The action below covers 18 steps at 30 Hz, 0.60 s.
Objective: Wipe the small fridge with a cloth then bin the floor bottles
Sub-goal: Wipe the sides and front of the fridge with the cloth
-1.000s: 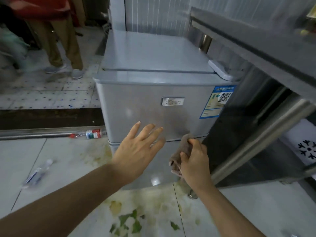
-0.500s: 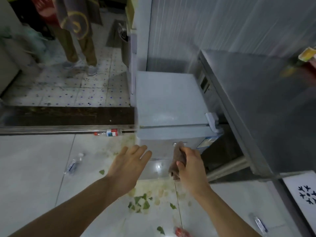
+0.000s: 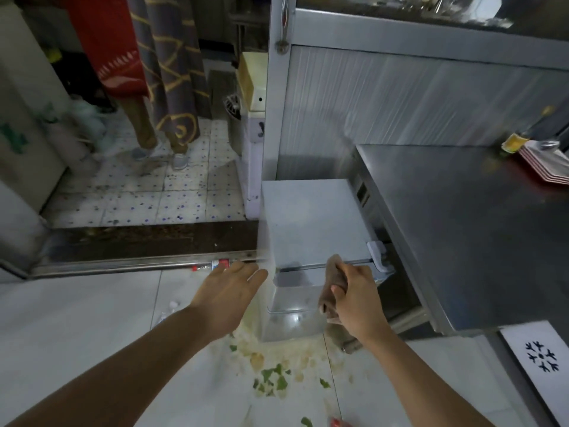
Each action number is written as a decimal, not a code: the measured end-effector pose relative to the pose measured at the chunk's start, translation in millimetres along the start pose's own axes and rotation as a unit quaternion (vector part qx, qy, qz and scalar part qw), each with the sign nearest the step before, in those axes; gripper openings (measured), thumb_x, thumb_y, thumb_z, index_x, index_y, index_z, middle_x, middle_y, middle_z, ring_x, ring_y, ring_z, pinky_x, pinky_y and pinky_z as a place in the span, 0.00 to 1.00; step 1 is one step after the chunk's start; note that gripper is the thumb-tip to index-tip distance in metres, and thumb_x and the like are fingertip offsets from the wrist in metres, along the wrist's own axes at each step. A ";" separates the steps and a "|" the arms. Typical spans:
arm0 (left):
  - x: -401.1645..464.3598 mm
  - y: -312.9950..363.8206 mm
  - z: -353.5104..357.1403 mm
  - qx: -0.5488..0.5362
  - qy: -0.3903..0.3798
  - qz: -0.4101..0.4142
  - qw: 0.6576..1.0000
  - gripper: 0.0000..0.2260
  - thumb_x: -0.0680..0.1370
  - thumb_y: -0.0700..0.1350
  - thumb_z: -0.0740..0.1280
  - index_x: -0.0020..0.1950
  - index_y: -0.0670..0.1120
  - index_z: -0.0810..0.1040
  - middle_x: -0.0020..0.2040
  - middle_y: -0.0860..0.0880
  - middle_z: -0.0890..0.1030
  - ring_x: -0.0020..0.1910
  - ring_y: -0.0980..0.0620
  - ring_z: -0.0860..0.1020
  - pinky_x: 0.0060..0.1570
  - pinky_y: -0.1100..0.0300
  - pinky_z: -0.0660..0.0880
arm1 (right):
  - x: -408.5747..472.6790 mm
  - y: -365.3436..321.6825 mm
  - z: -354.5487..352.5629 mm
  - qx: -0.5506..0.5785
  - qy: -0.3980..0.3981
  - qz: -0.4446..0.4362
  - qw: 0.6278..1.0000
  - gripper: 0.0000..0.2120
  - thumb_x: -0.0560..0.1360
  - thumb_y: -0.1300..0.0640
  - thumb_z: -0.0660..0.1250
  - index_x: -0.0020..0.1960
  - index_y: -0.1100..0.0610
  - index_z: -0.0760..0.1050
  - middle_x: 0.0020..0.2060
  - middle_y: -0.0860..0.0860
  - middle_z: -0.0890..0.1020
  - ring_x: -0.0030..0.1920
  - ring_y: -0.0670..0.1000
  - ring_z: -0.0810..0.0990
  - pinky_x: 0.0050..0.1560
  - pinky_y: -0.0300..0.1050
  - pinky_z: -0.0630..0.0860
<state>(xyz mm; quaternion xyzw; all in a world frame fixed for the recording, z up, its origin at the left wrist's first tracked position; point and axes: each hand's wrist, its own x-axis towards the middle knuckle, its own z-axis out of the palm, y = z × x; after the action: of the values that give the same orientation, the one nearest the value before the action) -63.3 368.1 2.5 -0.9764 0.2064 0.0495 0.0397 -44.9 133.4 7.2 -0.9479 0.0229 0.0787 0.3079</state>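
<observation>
The small grey fridge (image 3: pixel 311 223) stands on the floor beside a steel counter. My right hand (image 3: pixel 357 300) grips a brownish cloth (image 3: pixel 331 288) against the upper front of the fridge. My left hand (image 3: pixel 229 291) hovers open, fingers straight, just left of the fridge's front corner. A bottle with a red-and-white label (image 3: pixel 215 265) lies along the metal door rail. A clear bottle (image 3: pixel 167 312) lies on the tiles, partly hidden by my left forearm. A red scrap (image 3: pixel 338 423) shows at the bottom edge.
A steel counter (image 3: pixel 462 229) with stacked plates (image 3: pixel 545 164) stands to the right of the fridge. Green leaf scraps and stains (image 3: pixel 274 377) cover the tiles in front. A person (image 3: pixel 147 87) stands in the doorway beyond the rail. A white snowflake panel (image 3: pixel 542 362) is at right.
The view has pulled back and risen, so the fridge appears smaller and seen from above. Both hands have kept their places against its front, the right one still gripping the cloth.
</observation>
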 end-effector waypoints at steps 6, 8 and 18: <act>4.0 -14.3 -19.5 0.001 0.020 0.013 1.000 0.28 0.73 0.40 0.66 0.72 0.50 0.62 0.70 0.49 0.68 0.66 0.48 0.68 0.62 0.54 0.65 | 12.5 -6.3 -3.4 0.026 0.021 0.009 0.999 0.13 0.79 0.63 0.61 0.63 0.58 0.69 0.51 0.57 0.73 0.43 0.43 0.77 0.45 0.39 0.78; 11.5 -20.9 -23.5 0.005 0.016 0.023 1.000 0.28 0.73 0.40 0.65 0.72 0.50 0.61 0.70 0.49 0.67 0.65 0.49 0.68 0.61 0.54 0.66 | 18.7 -10.8 -2.7 0.010 0.020 0.010 1.000 0.15 0.78 0.62 0.63 0.64 0.57 0.69 0.56 0.56 0.72 0.50 0.46 0.76 0.53 0.42 0.77; 76.2 -99.6 -9.0 -0.035 -0.001 0.129 0.991 0.28 0.72 0.41 0.67 0.70 0.51 0.61 0.69 0.52 0.67 0.65 0.51 0.66 0.62 0.56 0.63 | 54.8 -49.5 44.2 0.022 0.086 0.108 0.990 0.16 0.78 0.60 0.65 0.65 0.57 0.70 0.59 0.56 0.71 0.49 0.48 0.73 0.53 0.34 0.67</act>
<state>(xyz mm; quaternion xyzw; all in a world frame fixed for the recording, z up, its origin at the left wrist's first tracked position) 47.2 427.6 8.6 -0.9423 0.3289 0.0623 -0.0009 7.7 199.7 -8.2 -0.9361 0.1532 0.0290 0.3152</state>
